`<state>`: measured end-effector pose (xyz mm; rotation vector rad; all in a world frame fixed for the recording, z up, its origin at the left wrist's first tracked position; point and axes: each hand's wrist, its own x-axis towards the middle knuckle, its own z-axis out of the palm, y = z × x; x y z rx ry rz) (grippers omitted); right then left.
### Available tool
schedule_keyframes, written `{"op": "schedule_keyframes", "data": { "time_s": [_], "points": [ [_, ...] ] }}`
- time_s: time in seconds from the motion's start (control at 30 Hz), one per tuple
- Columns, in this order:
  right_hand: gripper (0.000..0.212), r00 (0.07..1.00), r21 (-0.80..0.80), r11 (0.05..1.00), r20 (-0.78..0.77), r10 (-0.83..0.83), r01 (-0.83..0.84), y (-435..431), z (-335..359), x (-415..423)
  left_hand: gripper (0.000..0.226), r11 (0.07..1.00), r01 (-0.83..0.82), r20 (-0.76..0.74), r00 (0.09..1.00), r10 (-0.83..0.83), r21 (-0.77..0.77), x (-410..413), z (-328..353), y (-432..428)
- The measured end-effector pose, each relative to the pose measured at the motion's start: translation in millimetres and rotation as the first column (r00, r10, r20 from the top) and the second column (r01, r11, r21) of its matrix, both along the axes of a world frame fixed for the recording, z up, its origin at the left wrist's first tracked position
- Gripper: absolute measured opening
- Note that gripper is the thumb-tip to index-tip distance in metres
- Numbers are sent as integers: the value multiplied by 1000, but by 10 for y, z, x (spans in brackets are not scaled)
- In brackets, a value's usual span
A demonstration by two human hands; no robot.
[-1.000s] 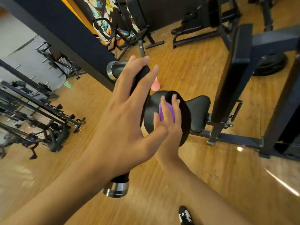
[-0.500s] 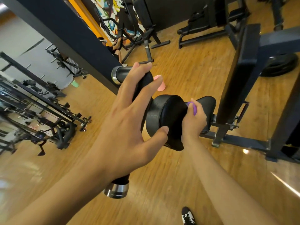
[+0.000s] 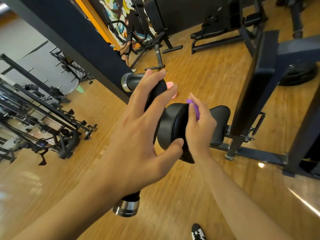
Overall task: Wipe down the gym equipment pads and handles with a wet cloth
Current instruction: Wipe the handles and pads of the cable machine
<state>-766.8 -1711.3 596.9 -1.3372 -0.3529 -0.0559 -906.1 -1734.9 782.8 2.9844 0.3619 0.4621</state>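
Wood floor (image 3: 199, 70) — left fingers (image 3: 155, 103) splayed on pad (image 3: 171, 123), right fingers (image 3: 205, 114) pinch cloth (image 3: 195, 110) at rim

two bare forearms show, the left forearm (image 3: 69, 210) broad and close to the lens, the right forearm (image 3: 242, 201) slimmer; the left grip (image 3: 138, 135) and right grip (image 3: 199, 125) are bare-fingered; one shoe (image 3: 197, 232), black with white markings

Glossy wooden floor (image 3: 199, 71), dark beam (image 3: 69, 33), weight racks (image 3: 34, 110).
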Motion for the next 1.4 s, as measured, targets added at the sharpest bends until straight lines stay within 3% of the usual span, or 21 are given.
{"op": "schedule_keyframes", "data": {
  "time_s": [0.07,0.2,0.43,0.57,0.67,0.77,0.83,0.97,1.07,1.1,1.17,1.2,1.23,1.3,1.37,1.4],
  "points": [
    [33,987,-12,999,154,43,-41,-4,-100,-117,78,1000,4,-4,1000,-4,6,7,5,8],
    [50,979,-14,990,-152,135,-139,37,-258,55,77,1000,4,-11,1000,-4,4,4,12,6],
    [49,983,0,987,89,160,-160,-276,-234,-869,78,1000,-5,7,1000,6,-30,-20,14,-20],
    [36,999,6,1000,-40,14,-13,89,296,-99,77,1000,9,-6,1000,-9,-13,15,16,8],
    [27,996,7,997,25,-83,83,126,323,-191,72,1000,11,0,1000,-11,-24,33,15,16],
    [37,964,-1,1000,266,-23,24,-76,-72,-801,69,1000,8,14,1000,-8,-25,32,8,9],
    [40,940,4,999,341,-33,33,-92,-180,-860,68,1000,7,7,1000,-7,-21,10,10,9],
    [35,976,59,982,117,-185,179,102,119,-590,65,1000,12,-28,1000,-12,13,-11,-1,19],
    [40,972,36,992,200,-124,119,34,-245,-856,65,1000,-1,-41,999,1,5,-21,0,25],
    [40,984,-9,995,153,-96,99,-15,-540,-939,65,1000,5,-44,999,-4,12,-22,1,36],
    [38,976,-78,994,-198,-94,80,-109,-1010,-983,66,1000,15,-49,999,-14,19,-27,3,47],
    [38,916,-84,995,-393,-84,56,-144,-1120,-968,66,1000,17,-45,999,-16,13,-25,4,41],
    [38,867,-87,995,-490,-88,52,-158,-1129,-950,66,1000,16,-38,999,-16,2,-17,3,32],
    [38,909,-56,995,-407,-93,77,-167,-848,-962,65,1000,19,-28,999,-19,-12,12,-4,18],
    [38,994,36,997,-78,-70,73,-168,-423,-1061,63,1000,27,-26,999,-27,-16,39,-6,20],
    [36,993,66,996,97,-64,57,-161,-288,-1118,63,1000,28,-21,999,-28,-15,48,-6,21]
  ]
}}
